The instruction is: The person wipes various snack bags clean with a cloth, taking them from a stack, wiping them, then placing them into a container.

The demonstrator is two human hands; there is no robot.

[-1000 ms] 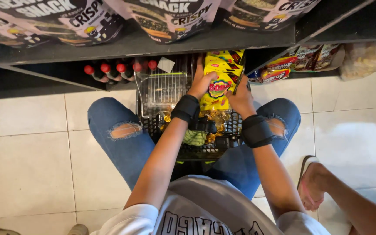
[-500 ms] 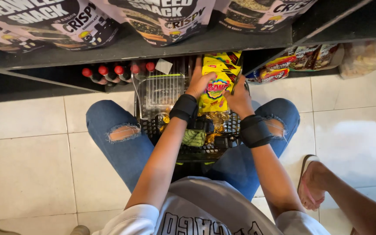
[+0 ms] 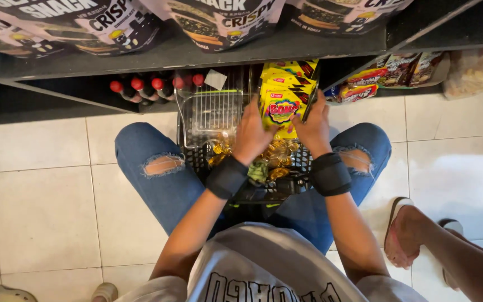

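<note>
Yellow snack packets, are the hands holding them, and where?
Both hands grip the stack of yellow packets by its lower sides: left hand on the left edge, right hand on the right edge, above the black basket.

I see bright, even light on the pale floor tiles, with soft glare at the right. The shelf recess stays dark, and edges bend slightly.
</note>
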